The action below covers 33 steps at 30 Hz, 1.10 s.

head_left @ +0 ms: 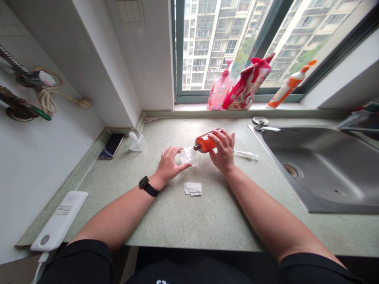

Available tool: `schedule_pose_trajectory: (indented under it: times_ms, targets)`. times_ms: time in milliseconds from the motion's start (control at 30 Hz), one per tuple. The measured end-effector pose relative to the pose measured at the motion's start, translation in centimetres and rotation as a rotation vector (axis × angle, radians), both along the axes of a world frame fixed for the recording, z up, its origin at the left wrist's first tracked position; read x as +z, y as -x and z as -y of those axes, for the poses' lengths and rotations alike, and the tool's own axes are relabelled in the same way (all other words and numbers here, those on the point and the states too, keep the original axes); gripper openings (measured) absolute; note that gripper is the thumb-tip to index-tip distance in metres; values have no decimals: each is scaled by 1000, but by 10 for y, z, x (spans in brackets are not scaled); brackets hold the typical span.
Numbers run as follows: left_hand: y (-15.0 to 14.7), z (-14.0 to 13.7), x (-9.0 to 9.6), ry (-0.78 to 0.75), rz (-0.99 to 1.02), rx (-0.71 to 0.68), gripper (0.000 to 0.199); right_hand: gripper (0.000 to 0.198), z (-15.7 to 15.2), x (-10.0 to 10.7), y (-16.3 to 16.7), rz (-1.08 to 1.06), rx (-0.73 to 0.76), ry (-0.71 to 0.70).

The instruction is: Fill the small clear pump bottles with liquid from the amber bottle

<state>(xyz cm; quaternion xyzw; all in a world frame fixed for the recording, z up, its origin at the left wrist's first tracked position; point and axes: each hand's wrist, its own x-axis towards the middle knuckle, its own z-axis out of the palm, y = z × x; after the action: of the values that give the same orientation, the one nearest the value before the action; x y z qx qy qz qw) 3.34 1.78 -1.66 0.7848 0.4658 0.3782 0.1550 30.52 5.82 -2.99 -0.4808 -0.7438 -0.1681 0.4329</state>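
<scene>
My right hand (222,150) is wrapped round an orange-red bottle (205,142), tipped so that its dark mouth points left and slightly down. That mouth is right over a small clear plastic container (188,156), which my left hand (169,162) holds between thumb and fingers. Whether liquid is flowing cannot be made out. Nearer me on the counter lies a folded white tissue (192,188). Beyond my right wrist rests a clear-wrapped thin item (246,154). A translucent plastic piece with a spout (136,141) stands off to the left.
A phone (111,146) lies by the left wall, and a white power bank (59,221) with a cable is at the near left edge. The steel sink (322,169) is on the right. A pink pump bottle (219,90), red bag (248,85) and orange-white bottle (287,87) line the sill.
</scene>
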Motion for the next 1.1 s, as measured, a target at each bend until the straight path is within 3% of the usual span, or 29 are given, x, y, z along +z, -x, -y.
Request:
schedule_pose_trajectory:
  times_ms: [1100]
  targets:
    - [0,-1,-1,-3,12,-1,70,69,1,1,0,15,-7,-42]
